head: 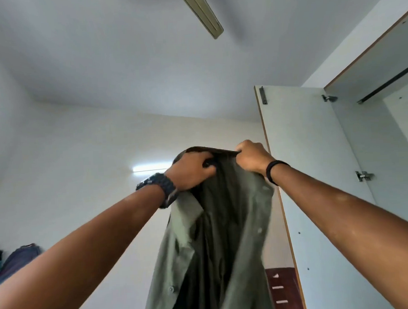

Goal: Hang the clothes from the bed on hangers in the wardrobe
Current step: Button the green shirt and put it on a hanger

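Observation:
An olive-green button shirt (216, 242) hangs open in front of me, held up high by its collar. My left hand (191, 170), with a dark watch on the wrist, grips the collar on the left side. My right hand (252, 158), a black band on its wrist, grips the collar on the right side. Both fists are close together at the top of the shirt. The wardrobe (382, 128) stands to the right with its door (298, 150) swung open. A dark hanging rail (387, 83) runs across the top of the wardrobe. No hanger is visible.
A ceiling fan blade (202, 13) is overhead. A tube light (150, 168) glows on the far wall behind the shirt. Clothes (18, 259) hang at the lower left. A dark red wooden piece (282, 288) shows beside the door's edge.

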### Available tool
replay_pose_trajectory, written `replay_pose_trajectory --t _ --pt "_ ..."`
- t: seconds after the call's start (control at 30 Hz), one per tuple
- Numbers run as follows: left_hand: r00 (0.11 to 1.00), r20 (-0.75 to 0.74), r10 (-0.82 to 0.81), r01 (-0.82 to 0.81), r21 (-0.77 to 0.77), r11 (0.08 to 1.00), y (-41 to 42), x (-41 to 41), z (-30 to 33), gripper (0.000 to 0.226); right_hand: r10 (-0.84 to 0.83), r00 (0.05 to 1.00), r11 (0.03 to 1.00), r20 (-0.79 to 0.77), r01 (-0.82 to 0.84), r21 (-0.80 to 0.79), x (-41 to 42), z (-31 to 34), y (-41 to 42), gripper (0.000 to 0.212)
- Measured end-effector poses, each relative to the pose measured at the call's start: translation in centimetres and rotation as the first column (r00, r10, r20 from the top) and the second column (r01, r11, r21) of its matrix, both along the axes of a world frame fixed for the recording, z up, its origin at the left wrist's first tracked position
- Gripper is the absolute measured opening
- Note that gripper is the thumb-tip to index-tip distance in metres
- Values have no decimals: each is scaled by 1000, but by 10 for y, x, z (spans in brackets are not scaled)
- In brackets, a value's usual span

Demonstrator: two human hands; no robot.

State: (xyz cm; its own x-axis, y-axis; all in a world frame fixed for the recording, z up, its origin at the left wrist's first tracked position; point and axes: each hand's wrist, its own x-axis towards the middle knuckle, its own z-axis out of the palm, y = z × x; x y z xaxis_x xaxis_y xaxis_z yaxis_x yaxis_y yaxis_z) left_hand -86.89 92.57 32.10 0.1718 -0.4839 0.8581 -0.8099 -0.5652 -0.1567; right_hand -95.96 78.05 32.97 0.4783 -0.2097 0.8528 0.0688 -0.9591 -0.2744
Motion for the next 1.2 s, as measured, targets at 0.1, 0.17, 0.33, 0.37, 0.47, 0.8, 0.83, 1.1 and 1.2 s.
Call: replay_pose_trajectory --t 0.1,0.17,0.33,0.37,0.47,0.8,0.83,1.1,1.2 --pt "741 637 213 -305 35 952 17 25 -26 39 -24 998 1000 61 24 -11 -3 10 -10 28" --pt "402 905 141 -341 5 940 31 38 -36 31 -32 997 999 64 33 -12 -6 14 -14 36" --pt "596 741 308 -344 -111 933 54 43 -47 34 -104 992 993 -70 100 -61 -6 16 -14 51" --pt "775 567 277 -287 -74 955 56 40 -45 37 -106 991 993 -88 100 -64 -2 15 -13 54" --pt "994 -54 91 -75 242 967 63 31 -32 25 -170 985 983 -31 168 -68 5 10 -10 46" --pt "899 -229 373 -352 129 927 82 29 -25 29 -426 895 901 -135 406 -152 -9 7 0 54" --pt "890 -210 404 -398 73 914 81 25 -23 28 -465 856 882 -226 426 -201 -13 8 2 55" --pt "773 -600 -206 -27 -355 935 60 -39 17 25 257 931 874 -261 -109 473 -40 9 23 26" --pt "574 -693 -436 166 -423 891 68 -61 26 29 609 793 583 26 -469 664 -56 17 28 39"
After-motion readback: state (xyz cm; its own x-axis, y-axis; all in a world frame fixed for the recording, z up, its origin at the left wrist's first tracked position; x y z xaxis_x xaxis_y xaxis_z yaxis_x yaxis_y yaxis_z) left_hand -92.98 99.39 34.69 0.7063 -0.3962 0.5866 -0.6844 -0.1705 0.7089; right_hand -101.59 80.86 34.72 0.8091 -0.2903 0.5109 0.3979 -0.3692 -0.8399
